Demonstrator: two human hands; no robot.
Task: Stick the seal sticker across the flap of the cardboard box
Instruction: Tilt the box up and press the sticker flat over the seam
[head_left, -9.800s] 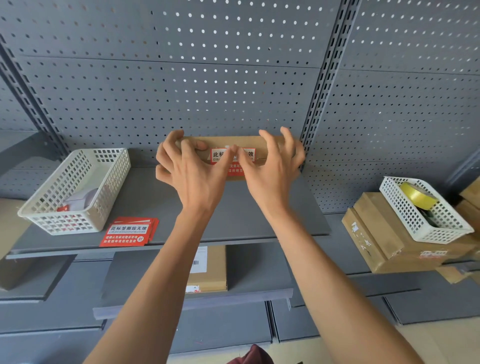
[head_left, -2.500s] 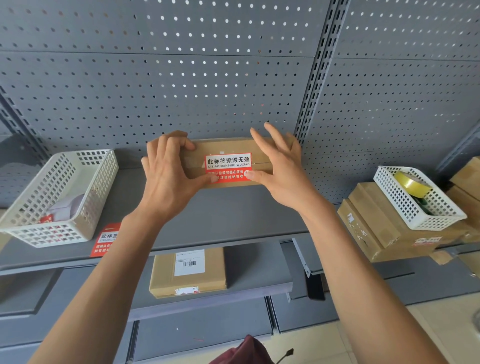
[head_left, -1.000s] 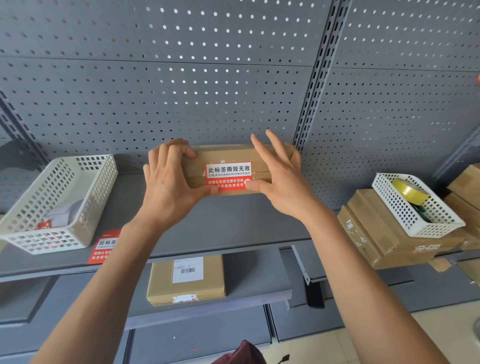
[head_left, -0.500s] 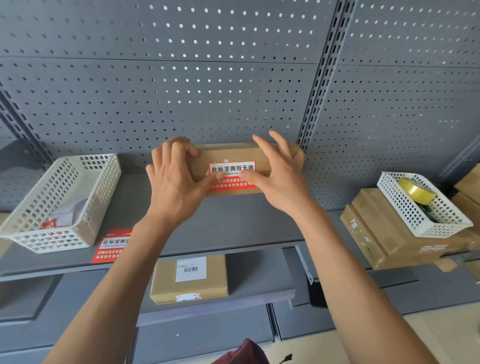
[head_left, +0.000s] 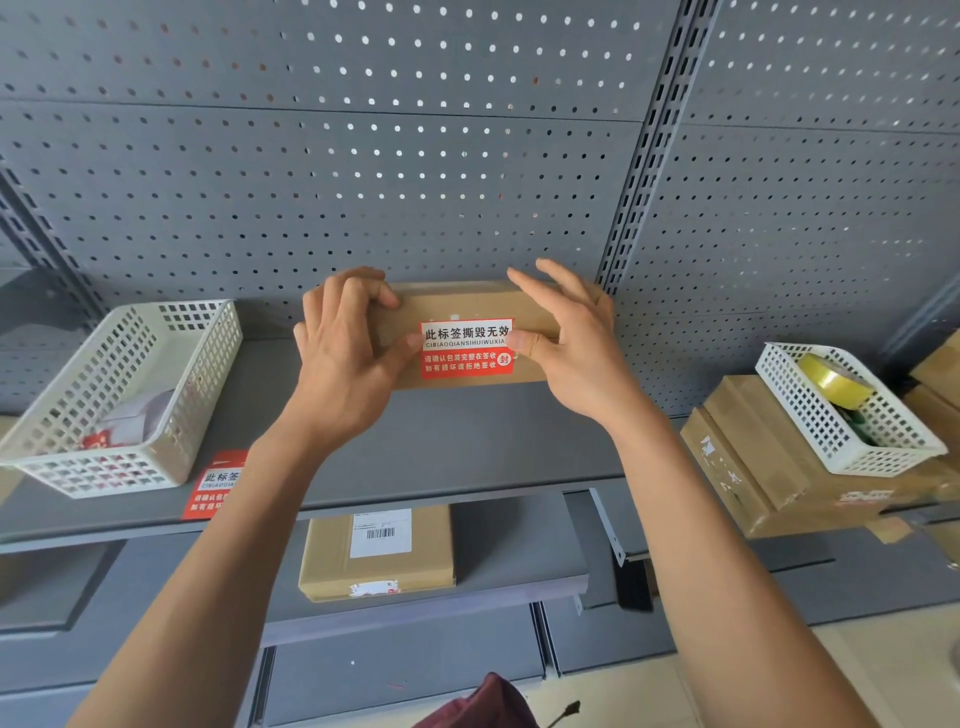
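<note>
My hands frame the cardboard box (head_left: 467, 306), which sits on the grey shelf (head_left: 467, 441) against the perforated back panel (head_left: 415, 182). My left hand (head_left: 345, 358) grips the box's left end at nine o'clock, fingers curled over its top edge and thumb reaching in to touch the left edge of the seal sticker (head_left: 466, 348). My right hand (head_left: 574, 348) is at three o'clock, fingers spread and lifted above the box top, thumb pressed on the sticker's right edge. The red-and-white sticker lies flat on the box's front face, between my two thumbs, its white upper band crossing what looks like the flap seam.

At eight o'clock from the box a white basket (head_left: 119, 395) stands on the same shelf, with spare red stickers (head_left: 218, 486) just beside it, partly behind my forearm. At six o'clock, on the lower shelf, lies a second box (head_left: 376, 556) with a barcode label. At four o'clock another white basket (head_left: 847, 410) holding a yellow tape roll (head_left: 834, 379) rests on stacked cartons (head_left: 769, 488).
</note>
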